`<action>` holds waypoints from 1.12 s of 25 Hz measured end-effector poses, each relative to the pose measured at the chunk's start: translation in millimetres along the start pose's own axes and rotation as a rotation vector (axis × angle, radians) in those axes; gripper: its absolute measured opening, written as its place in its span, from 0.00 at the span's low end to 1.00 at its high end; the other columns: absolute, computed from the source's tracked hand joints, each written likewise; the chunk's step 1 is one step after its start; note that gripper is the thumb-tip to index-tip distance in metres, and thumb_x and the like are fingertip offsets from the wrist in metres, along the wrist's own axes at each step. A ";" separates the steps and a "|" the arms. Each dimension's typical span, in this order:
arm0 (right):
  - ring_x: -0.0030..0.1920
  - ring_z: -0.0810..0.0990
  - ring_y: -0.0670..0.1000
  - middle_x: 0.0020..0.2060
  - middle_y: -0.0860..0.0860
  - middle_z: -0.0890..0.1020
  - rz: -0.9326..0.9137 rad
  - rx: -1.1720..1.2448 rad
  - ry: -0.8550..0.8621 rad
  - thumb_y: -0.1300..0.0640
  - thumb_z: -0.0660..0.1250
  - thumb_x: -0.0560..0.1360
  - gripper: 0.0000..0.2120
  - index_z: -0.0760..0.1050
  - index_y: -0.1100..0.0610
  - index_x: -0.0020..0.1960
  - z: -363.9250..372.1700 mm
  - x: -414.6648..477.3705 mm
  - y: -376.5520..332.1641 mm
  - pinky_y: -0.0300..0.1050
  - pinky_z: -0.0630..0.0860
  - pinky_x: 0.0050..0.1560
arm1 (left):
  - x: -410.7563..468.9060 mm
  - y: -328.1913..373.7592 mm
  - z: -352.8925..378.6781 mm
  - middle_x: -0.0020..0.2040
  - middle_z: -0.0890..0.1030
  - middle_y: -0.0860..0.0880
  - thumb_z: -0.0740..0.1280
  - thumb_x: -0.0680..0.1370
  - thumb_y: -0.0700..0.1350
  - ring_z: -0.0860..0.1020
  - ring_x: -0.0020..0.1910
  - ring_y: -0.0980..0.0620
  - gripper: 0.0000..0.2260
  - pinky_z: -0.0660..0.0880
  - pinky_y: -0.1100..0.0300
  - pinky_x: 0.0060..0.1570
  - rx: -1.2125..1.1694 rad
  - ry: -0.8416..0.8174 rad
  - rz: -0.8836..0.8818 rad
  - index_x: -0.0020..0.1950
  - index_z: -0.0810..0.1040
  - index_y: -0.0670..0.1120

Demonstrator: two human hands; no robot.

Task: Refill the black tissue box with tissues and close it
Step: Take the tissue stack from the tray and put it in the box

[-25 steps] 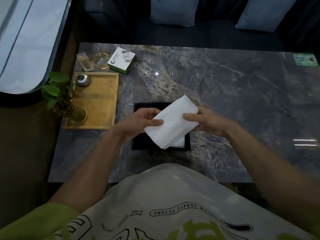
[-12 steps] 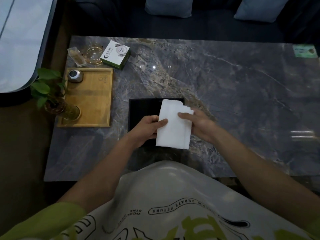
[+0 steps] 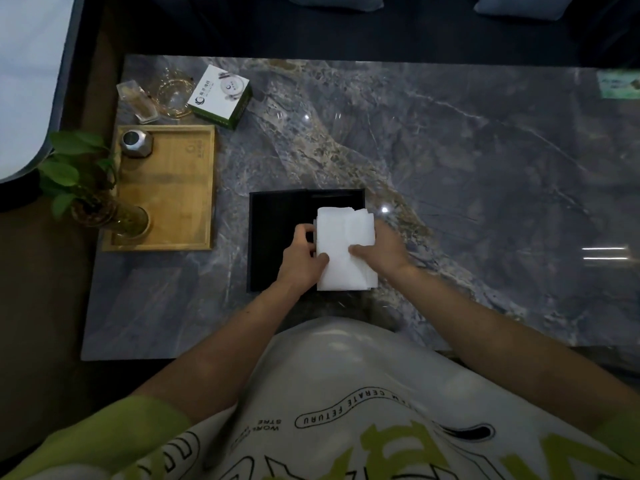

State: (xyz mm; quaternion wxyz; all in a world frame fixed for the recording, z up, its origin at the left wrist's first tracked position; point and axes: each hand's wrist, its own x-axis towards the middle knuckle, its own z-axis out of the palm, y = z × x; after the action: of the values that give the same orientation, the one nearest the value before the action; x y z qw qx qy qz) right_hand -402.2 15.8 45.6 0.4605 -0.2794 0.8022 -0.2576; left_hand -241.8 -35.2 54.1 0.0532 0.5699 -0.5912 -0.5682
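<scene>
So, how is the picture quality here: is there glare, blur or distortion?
Head view: dim overall; small bright glare spots on the marble table, streaks at its right; wide-angle bending curves the table edges; white tissues nearly overexposed against the black tissue box; the far green card is blurred.

A living room or lounge: a low marble worktop (image 3: 450,161) stands before a dark sofa (image 3: 415,32) with pale cushions (image 3: 332,1). On it sit a wooden tray (image 3: 173,188), a potted plant (image 3: 86,188) and a glass ashtray (image 3: 175,95).
</scene>
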 end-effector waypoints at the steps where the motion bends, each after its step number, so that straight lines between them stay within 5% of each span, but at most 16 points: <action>1: 0.58 0.76 0.53 0.60 0.53 0.77 -0.023 -0.057 0.005 0.61 0.72 0.72 0.25 0.69 0.58 0.67 1.5 2.1 -1.7 0.43 0.71 0.52 | 0.9 1.0 1.1 0.47 0.77 0.49 0.65 0.76 0.37 0.77 0.46 0.50 0.21 0.75 0.55 0.44 0.026 0.022 0.044 0.67 0.65 0.47; 7: 0.61 0.75 0.56 0.62 0.56 0.77 -0.105 -0.268 0.005 0.58 0.68 0.74 0.23 0.68 0.59 0.67 9.2 15.6 -5.2 0.40 0.66 0.49 | 13.9 -6.4 7.7 0.53 0.78 0.44 0.64 0.77 0.37 0.79 0.50 0.45 0.09 0.75 0.58 0.42 0.131 0.091 0.133 0.56 0.71 0.45; 15: 0.49 0.80 0.59 0.52 0.59 0.80 -0.185 -0.472 0.034 0.58 0.66 0.73 0.19 0.68 0.60 0.63 12.7 24.8 -11.2 0.54 0.79 0.46 | 24.8 2.4 18.1 0.70 0.66 0.42 0.62 0.78 0.37 0.71 0.65 0.45 0.20 0.66 0.67 0.55 0.317 -0.020 0.050 0.70 0.69 0.39; 23: 0.39 0.76 0.57 0.48 0.60 0.79 -0.157 -0.708 -0.074 0.62 0.63 0.75 0.18 0.65 0.62 0.63 16.4 31.9 -19.9 0.46 0.69 0.34 | 38.9 5.4 26.7 0.58 0.73 0.36 0.60 0.77 0.36 0.75 0.53 0.40 0.06 0.71 0.58 0.45 0.399 -0.154 -0.030 0.51 0.74 0.35; 28: 0.55 0.79 0.63 0.60 0.62 0.76 -0.128 -0.827 -0.164 0.63 0.65 0.75 0.31 0.56 0.63 0.74 21.6 31.9 -24.7 0.49 0.71 0.43 | 43.3 4.3 28.9 0.59 0.72 0.34 0.60 0.76 0.37 0.75 0.53 0.38 0.11 0.70 0.57 0.43 0.449 -0.214 -0.066 0.55 0.73 0.31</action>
State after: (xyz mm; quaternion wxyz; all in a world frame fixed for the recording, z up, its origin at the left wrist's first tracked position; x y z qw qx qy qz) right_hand -391.3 -27.0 33.6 0.3550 -0.5096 0.7796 0.0809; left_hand -279.9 -50.6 21.8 -0.1561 0.5233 -0.6858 -0.4811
